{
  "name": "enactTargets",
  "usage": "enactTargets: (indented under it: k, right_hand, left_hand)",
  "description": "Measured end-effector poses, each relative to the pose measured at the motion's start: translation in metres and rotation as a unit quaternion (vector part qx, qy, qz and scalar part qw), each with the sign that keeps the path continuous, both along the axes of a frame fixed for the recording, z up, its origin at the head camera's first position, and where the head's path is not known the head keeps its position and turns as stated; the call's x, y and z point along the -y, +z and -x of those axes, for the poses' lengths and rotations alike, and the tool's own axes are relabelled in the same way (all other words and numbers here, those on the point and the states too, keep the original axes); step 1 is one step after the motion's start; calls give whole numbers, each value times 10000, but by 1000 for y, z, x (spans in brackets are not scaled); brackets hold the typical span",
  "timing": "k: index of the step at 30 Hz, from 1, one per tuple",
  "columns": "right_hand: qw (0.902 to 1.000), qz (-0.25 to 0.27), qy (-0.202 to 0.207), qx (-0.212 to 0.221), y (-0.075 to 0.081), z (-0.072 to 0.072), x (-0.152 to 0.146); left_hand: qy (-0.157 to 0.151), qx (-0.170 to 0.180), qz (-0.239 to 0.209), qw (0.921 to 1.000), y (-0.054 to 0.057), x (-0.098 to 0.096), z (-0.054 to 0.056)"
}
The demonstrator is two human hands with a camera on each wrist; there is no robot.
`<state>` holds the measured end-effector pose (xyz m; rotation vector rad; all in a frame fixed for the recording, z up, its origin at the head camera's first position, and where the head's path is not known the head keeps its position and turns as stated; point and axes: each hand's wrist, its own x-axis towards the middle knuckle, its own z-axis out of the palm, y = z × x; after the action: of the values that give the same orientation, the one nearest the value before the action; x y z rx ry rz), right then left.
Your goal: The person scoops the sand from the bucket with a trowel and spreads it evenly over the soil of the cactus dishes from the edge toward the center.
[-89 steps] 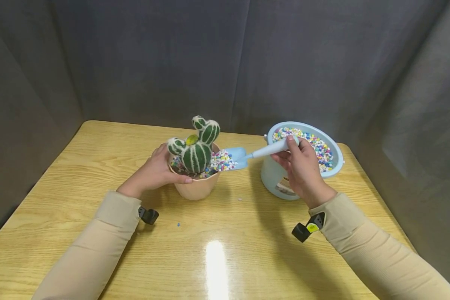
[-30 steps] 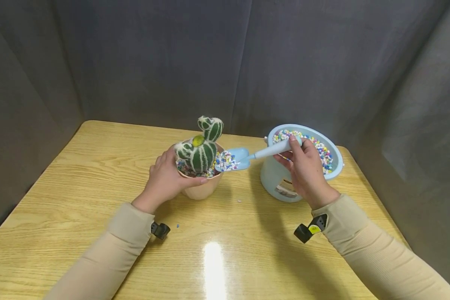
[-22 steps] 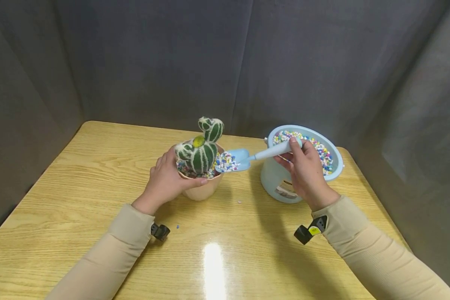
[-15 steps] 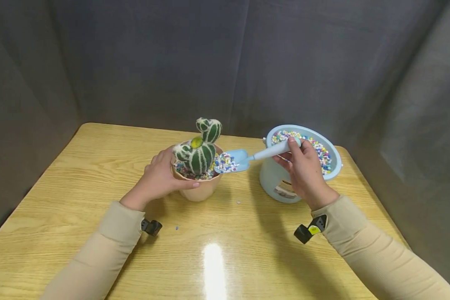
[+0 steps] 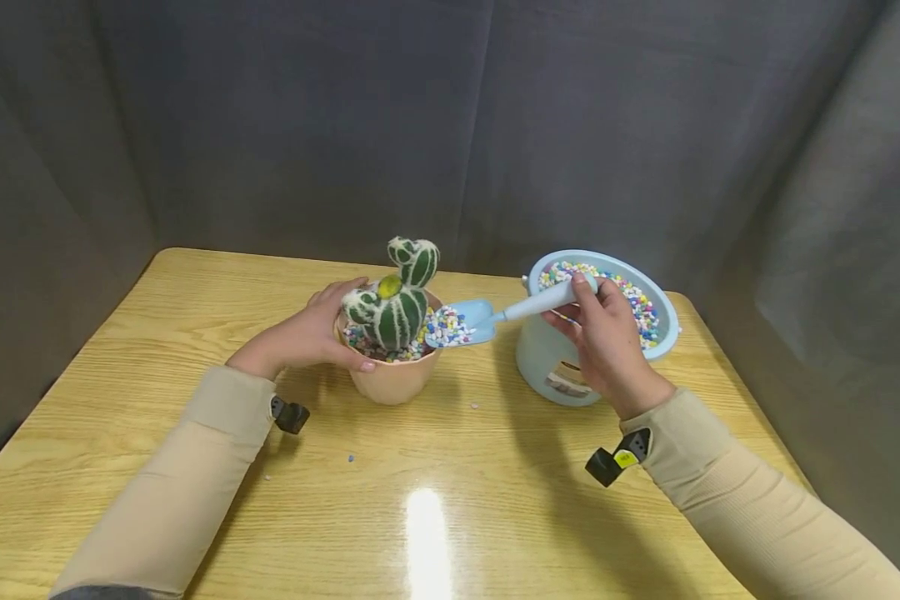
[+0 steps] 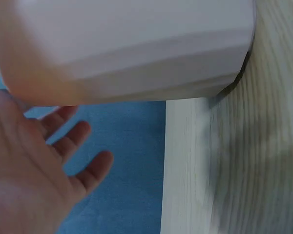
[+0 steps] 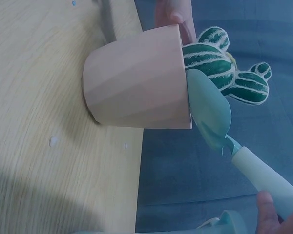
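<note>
A peach flower pot point(image 5: 390, 385) stands upright on the table, holding a green-and-white artificial cactus point(image 5: 399, 323) and multicoloured pebbles. My left hand point(image 5: 300, 337) holds its rim from the left, thumb along the near side; in the left wrist view, several fingers point(image 6: 95, 170) spread loosely beside the pot. With my right hand point(image 5: 611, 346) I grip the pale handle of a light-blue trowel point(image 5: 538, 302). Its blade carries a heap of pebbles point(image 5: 448, 327), and the tip lies at the pot's right rim. The right wrist view shows the trowel's underside point(image 7: 210, 109) touching the rim.
Behind my right hand stands a light-blue bucket point(image 5: 537, 367) of similar pebbles. Stray pebbles lie on the wooden table point(image 5: 330, 533), one of them blue point(image 5: 351, 457). Grey curtains point(image 5: 307, 125) close off the back and sides.
My left hand shifted right along with the pot's rim, then drew back left, its thumb now nearer the pot's left side. The cactus turned slightly. The loaded trowel has barely moved.
</note>
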<state>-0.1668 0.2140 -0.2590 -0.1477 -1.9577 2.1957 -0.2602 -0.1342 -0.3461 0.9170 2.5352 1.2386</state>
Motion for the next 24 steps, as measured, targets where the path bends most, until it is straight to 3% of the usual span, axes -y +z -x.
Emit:
enactTargets:
  k: [4, 8, 15, 24]
  right_hand:
    - [10000, -13, 26, -30, -1, 0, -2]
    - [9999, -72, 83, -44, 0, -1, -2]
    - [9999, -42, 106, -53, 1, -1, -2]
    - [9998, -101, 141, -133, 2, -1, -1]
  left_hand:
    - [-317, -25, -11, 9995, 1, -3, 9]
    - [-440, -69, 102, 9990, 3, -3, 12]
    - [-403, -44, 224, 9989, 6, -1, 11]
    - [-258, -343, 260, 9987, 1, -1, 11]
